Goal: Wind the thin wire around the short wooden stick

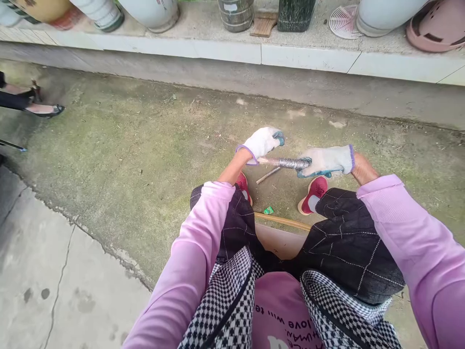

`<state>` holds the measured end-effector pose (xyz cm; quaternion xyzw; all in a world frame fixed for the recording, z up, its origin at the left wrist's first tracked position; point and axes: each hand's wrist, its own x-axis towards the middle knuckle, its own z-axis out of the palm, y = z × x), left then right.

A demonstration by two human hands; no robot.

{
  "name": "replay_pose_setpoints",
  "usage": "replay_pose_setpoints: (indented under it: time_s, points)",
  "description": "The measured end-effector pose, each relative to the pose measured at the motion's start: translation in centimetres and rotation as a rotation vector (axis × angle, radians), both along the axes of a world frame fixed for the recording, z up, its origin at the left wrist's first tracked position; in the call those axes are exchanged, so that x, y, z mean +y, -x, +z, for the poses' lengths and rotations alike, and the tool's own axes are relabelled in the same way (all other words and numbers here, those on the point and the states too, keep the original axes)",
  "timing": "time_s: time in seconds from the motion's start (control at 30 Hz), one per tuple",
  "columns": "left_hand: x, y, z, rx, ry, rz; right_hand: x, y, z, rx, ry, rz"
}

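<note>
A wooden stick wrapped in a coil of silvery wire [290,163] lies level in front of my knees. My right hand [324,161], in a white glove with a teal palm, is closed round its wound right end. The bare left end runs to just below my left wrist. My left hand [265,142], gloved alike, is just above that end with its fingers curled in. Whatever those fingers hold is hidden. Below the coil shows a thinner stick [268,175]; whether it touches the wound one I cannot tell.
A tiled ledge [225,51] with several pots runs across the far side. Beneath me is a low seat [279,240]; a green scrap [269,210] lies before it. Another person's foot [45,110] shows at the left. Cracked concrete [39,271] borders the mossy ground.
</note>
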<state>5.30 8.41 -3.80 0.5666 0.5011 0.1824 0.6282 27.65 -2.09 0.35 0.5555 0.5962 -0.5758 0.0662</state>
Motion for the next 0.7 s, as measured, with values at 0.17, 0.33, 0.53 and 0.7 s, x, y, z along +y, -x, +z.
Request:
replay_pose_setpoints:
  time_s: [0.17, 0.33, 0.53, 0.7]
  points:
    - [-0.7, 0.1, 0.8, 0.240, -0.238, -0.344, 0.6, 0.7, -2.2, -0.318, -0.181, 0.156]
    - [-1.8, -0.5, 0.8, 0.219, -0.223, -0.280, 3.4, -1.1, -3.1, -0.536, -0.331, 0.018]
    - [-0.8, -0.6, 1.2, 0.240, -0.167, -0.208, 4.2, -2.2, -2.3, -0.565, -0.374, -0.028]
    - [-0.5, -0.1, 1.5, 0.309, -0.234, -0.237, 3.9, -1.1, -2.2, -0.600, -0.251, 0.088]
